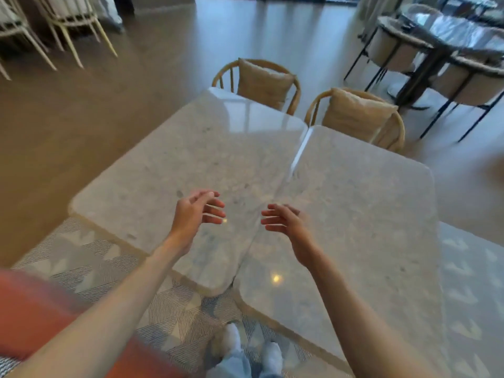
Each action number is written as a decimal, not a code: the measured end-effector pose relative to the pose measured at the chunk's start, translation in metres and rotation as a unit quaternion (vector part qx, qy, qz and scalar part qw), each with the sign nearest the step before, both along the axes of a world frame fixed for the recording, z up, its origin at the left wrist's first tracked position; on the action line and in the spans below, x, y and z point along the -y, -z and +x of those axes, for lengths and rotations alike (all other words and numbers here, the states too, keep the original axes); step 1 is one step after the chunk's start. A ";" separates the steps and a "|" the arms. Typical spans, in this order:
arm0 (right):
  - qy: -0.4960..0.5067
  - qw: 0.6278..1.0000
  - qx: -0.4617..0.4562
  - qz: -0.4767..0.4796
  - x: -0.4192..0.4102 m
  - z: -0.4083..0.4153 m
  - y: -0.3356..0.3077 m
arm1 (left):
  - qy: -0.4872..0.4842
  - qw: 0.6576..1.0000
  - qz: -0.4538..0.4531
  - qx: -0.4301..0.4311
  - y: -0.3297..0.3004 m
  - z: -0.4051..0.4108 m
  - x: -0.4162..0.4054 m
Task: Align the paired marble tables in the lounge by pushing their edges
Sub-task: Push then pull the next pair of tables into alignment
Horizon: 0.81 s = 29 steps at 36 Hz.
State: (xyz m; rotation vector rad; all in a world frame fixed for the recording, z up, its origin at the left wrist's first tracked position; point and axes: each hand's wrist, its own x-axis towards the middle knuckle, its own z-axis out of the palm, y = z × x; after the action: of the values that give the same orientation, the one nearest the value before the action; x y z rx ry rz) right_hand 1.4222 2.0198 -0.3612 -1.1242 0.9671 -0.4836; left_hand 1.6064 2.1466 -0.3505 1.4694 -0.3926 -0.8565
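Note:
Two pale marble tables with rounded corners stand side by side. The left table [152, 170] and the right table [362, 214] meet along a seam that runs from the near edge to the far edge, where a thin gap shows. Their near corners are slightly offset. My left hand [197, 214] hovers over the left table beside the seam, fingers spread and curled, holding nothing. Over the right table, my right hand [286, 225] hovers just across the seam, fingers apart and empty.
Two wooden chairs with tan cushions, one [261, 83] and another [360, 115], are tucked at the far side. A patterned rug [90, 257] lies beneath. A dark table with chairs [436, 50] stands at the far right, pale chairs [68, 25] at the far left. My feet [251, 347] are by the near edge.

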 end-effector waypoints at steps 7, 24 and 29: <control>-0.068 0.994 0.084 -0.029 -0.021 0.069 -0.031 | -0.206 0.971 -0.107 0.064 -0.032 0.060 -0.072; -0.343 0.913 0.213 -0.055 -0.125 0.271 -0.096 | -0.473 0.862 -0.125 0.132 -0.091 0.096 -0.242; -0.401 0.883 0.237 -0.056 -0.175 0.331 -0.092 | -0.504 0.843 -0.106 0.154 -0.089 0.129 -0.291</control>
State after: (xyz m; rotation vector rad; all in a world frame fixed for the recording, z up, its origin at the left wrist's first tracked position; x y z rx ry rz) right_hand 1.7530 2.1952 -0.2690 -1.3150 0.0005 -0.1120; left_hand 1.7354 2.4373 -0.2610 1.3437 0.0881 0.2696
